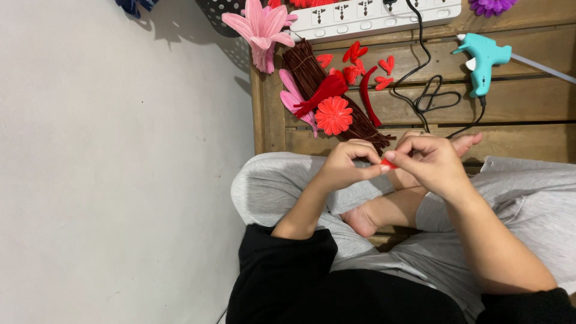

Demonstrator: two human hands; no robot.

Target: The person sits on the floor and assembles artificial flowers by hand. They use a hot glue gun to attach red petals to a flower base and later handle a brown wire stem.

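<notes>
Person is sitting cross-legged in grey trousers (282, 186) and black sleeves, bare feet tucked under. Both hands are meeting just above the lap: left hand (345, 165) and right hand (435, 163) are each pinching a small red pipe-cleaner piece (388, 162) between thumb and fingertips, fingers clamped on it, the piece sitting right between the two hands and mostly hidden.

Just beyond the left hand, on the wooden slatted surface (528, 102), a red pipe-cleaner flower (333, 115) is lying on a dark brown pipe-cleaner bundle (312, 75), with pink petal loops (292, 96) beside it. Further out, small red heart shapes (354, 60) are lying scattered, and a curved red strip (367, 96) is lying near them. Beyond the right hand, a black cable (429, 96) is coiling, running to a teal glue gun (483, 60). Farthest off, a pink pipe-cleaner flower (262, 30) and a white power strip (372, 15) are sitting at the surface's far edge.
</notes>
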